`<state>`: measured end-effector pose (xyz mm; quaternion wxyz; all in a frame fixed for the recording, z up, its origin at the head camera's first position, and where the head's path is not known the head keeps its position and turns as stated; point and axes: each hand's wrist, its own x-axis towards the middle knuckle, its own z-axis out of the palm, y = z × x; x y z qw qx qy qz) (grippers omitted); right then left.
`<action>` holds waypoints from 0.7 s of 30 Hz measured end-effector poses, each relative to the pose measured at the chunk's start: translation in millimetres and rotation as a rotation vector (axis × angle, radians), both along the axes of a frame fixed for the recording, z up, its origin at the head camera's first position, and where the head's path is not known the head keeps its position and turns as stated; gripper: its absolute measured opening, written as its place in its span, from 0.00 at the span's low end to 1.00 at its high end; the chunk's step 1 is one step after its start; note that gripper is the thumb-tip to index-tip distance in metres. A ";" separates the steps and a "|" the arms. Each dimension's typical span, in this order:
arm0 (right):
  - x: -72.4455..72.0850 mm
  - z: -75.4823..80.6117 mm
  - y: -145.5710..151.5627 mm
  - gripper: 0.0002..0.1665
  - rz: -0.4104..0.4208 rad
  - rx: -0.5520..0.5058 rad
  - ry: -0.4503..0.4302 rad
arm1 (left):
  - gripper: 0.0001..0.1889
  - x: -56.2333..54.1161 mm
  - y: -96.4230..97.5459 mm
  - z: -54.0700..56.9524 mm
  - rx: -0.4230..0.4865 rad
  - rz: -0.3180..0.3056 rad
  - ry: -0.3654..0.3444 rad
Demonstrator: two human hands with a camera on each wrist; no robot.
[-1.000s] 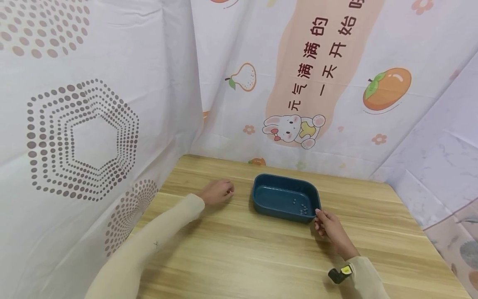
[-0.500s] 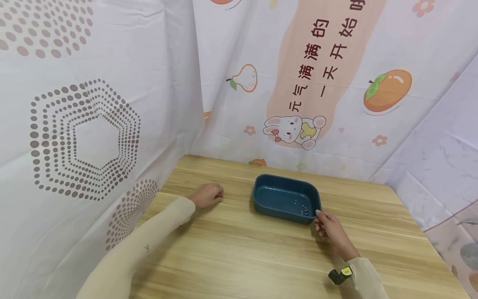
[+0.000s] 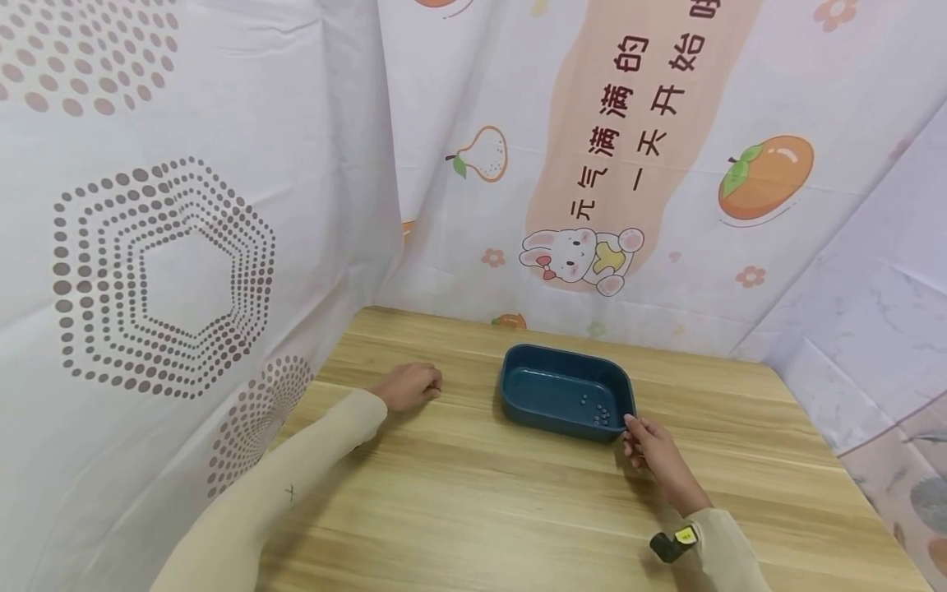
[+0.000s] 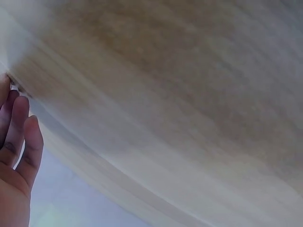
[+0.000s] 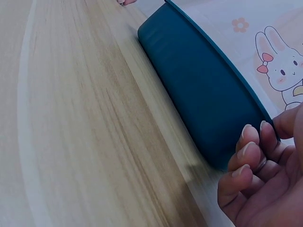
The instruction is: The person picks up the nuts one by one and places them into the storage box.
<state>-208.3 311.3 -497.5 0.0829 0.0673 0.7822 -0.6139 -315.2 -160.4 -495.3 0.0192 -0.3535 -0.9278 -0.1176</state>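
A dark teal rectangular tray [image 3: 562,427] with rounded corners stands on the table. Several small shiny ring-like metal pieces [image 3: 602,415] lie in its right end. My right hand [image 3: 658,456] pinches the tray's near right corner, thumb at the rim and fingers curled against the outer wall, as the right wrist view also shows. To the left of the tray, my left hand [image 3: 409,386] is low over the table with its fingers bent. At its fingertips, in the left wrist view, a tiny shiny metal piece [image 4: 13,86] shows between thumb and fingers, partly hidden.
The light wood-grain table [image 3: 473,510] reaches back to a printed white curtain [image 3: 459,230]. Another patterned curtain [image 3: 325,197] hangs along the left side. A small black device with a yellow label [image 3: 675,543] is worn at the right cuff.
My left hand has drawn back a little to the left, away from the tray, and then stayed there. The right hand and the tray have kept their place.
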 end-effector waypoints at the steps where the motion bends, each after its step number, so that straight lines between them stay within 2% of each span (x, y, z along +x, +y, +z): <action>1: 0.1 0.3 -0.3 0.29 0.000 0.002 0.001 | 0.03 -0.2 0.3 -0.2 -0.009 0.000 0.007; 10: -1.1 -0.2 -0.3 0.29 0.003 0.003 0.008 | 0.10 -2.0 1.6 0.0 -0.049 -0.018 0.056; 21: -0.2 0.5 -0.8 0.29 0.001 0.009 0.015 | 0.09 -4.0 -3.7 -4.9 -0.072 -0.042 0.127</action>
